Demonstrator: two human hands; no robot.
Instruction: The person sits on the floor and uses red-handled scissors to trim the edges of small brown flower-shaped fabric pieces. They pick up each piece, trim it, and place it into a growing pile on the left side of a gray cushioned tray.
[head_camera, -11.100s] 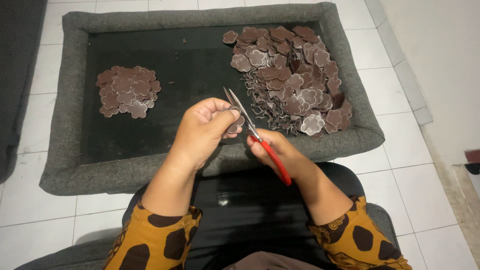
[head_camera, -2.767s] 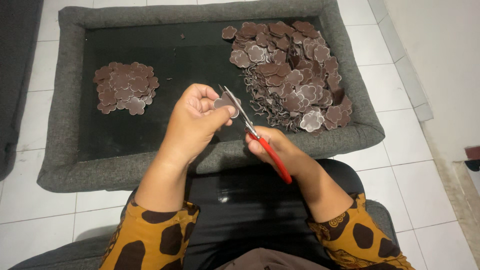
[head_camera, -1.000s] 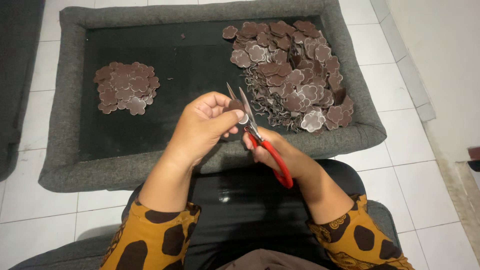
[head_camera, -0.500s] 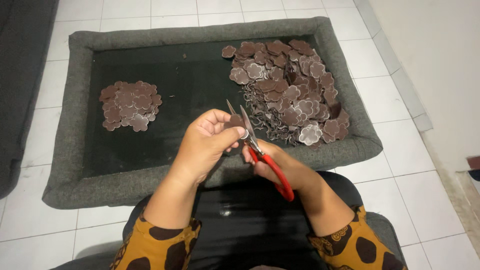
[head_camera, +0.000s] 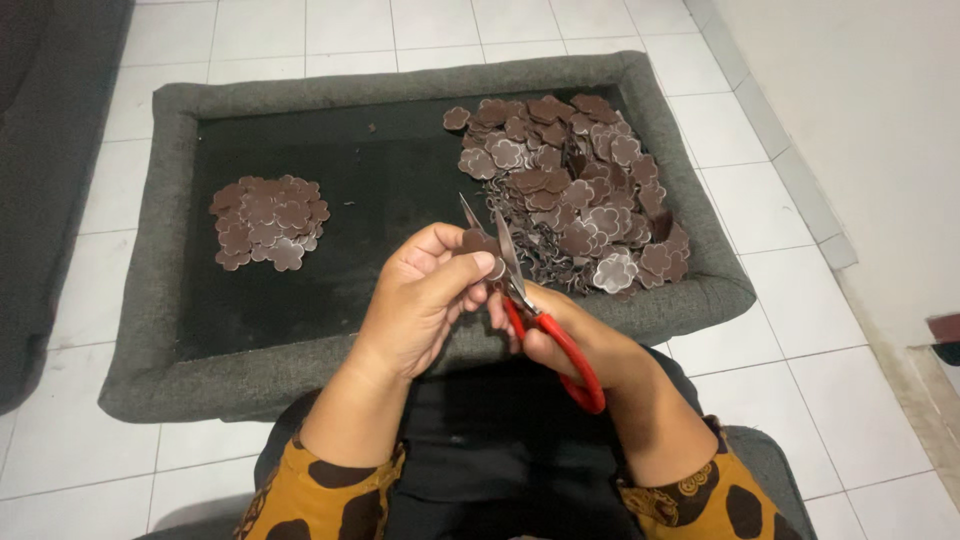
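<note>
A small brown flower-shaped piece (head_camera: 478, 243) is pinched in the fingers of the left hand (head_camera: 425, 300), above the grey padded tray (head_camera: 400, 365). Red-handled scissors (head_camera: 530, 305), blades open, are gripped by the right hand (head_camera: 580, 345). Trimming appears underway; a careful snip along the scalloped edge seems called for.

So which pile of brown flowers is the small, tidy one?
The pile on the left of the black tray. It is small and flat, while the pile on the right is far bigger and messier.
</note>
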